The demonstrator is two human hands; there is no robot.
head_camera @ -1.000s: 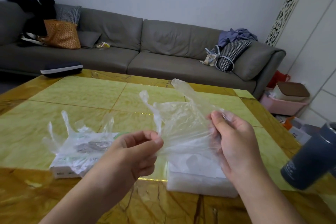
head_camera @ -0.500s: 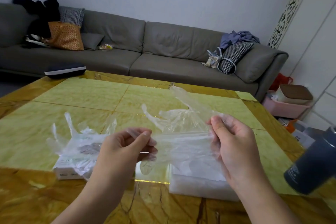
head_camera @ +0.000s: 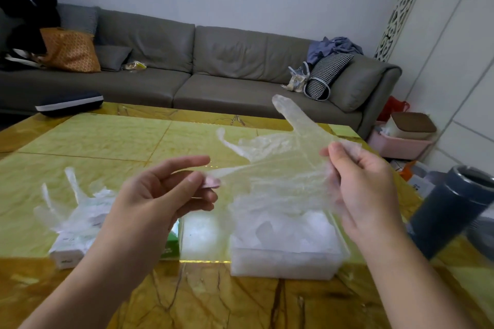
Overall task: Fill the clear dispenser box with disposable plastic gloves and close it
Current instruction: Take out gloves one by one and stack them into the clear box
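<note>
Glove [head_camera: 278, 168] stretched crosswise, pinched at each end by left hand [head_camera: 160, 195] and right hand [head_camera: 358, 181], directly above open box [head_camera: 283, 256], nearer the right.

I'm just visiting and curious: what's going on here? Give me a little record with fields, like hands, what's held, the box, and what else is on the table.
left hand: pinches one edge of the plastic glove
right hand: grips its other edge
glove: stretched in the air between both hands
dispenser box: on the table below, lid off, gloves inside
glove pack: left, loose gloves sticking out
dark bottle: right
</note>
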